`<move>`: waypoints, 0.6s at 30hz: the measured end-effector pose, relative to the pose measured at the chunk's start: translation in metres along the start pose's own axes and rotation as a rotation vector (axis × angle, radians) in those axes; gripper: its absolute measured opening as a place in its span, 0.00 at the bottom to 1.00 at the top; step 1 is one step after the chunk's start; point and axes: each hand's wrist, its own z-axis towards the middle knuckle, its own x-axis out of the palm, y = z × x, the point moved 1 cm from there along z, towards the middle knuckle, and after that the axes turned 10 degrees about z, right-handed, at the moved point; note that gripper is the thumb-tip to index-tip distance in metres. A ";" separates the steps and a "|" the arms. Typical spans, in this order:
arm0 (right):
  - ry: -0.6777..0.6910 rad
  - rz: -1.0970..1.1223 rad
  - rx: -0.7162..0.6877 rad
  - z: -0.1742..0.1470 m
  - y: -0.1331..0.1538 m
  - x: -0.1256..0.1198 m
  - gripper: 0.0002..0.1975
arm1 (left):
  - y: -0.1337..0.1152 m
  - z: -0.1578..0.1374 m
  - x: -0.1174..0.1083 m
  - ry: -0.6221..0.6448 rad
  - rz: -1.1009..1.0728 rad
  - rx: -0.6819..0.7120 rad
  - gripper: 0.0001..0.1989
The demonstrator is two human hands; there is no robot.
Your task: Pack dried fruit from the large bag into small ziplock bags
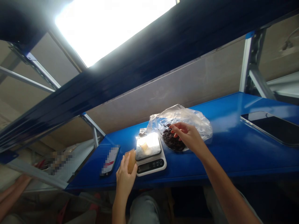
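Observation:
My left hand [126, 174] is closed around a small brown paper pouch [131, 161], with the thumb on its right side. Directly right of it stands a white digital scale [153, 166]. Its shiny top plate reflects the light and bears what looks like a small yellowish piece [144, 146]. Over a heap of dark dried leaves [172, 141] in a clear plastic bag [198, 123], my right hand [187, 133] is held with thumb and fingertips pinched together. Whether anything is between those fingertips is too small to make out.
A phone [110, 160] lies at the left on the blue shelf [224, 152], and a dark tablet [272, 127] at the right. Crumpled foil [142, 132] sits behind the scale. An upper blue shelf [149, 59] with a bright lamp hangs overhead. Another person's arm [16, 189] shows at far left.

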 end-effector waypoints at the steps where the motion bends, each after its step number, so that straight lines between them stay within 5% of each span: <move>1: 0.002 0.002 0.002 0.000 0.000 0.000 0.17 | 0.001 0.001 0.002 -0.021 -0.027 -0.010 0.27; 9: -0.005 0.014 0.014 0.001 0.000 0.000 0.16 | 0.013 0.004 0.011 -0.122 -0.149 0.052 0.24; 18: -0.007 0.012 0.003 0.001 0.001 -0.003 0.18 | 0.019 0.006 0.006 -0.046 -0.225 0.063 0.24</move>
